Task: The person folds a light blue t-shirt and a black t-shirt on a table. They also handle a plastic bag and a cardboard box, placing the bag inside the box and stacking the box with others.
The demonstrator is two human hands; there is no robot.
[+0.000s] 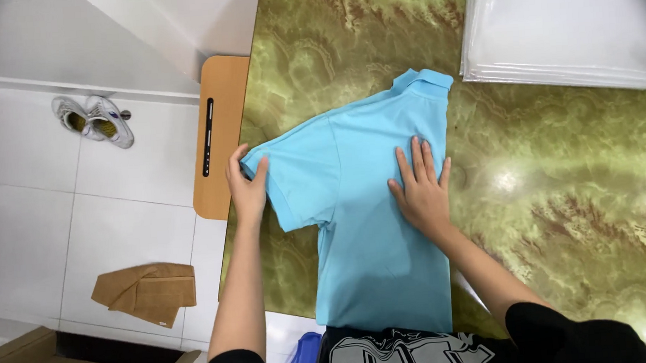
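Nearest to the camera, the lower hem of a light blue polo shirt [375,223] hangs close to the near edge of the green marbled table [566,187]. The shirt lies flat, already folded in half along its length, with the collar at the far end. The right hand [422,190] rests open and flat on the body of the shirt, fingers spread, and pins it down. To the left, the left hand [247,187] pinches the end of the sleeve between thumb and fingers.

Judging from this, if the flat hand lifts too early, the smooth table may let the cloth slide and the fold line go crooked. A pull too strong on the sleeve may wrinkle the shoulder.

Farther away lies a stack of clear plastic bags [562,21]; a wooden board [217,136] overhangs the left edge.
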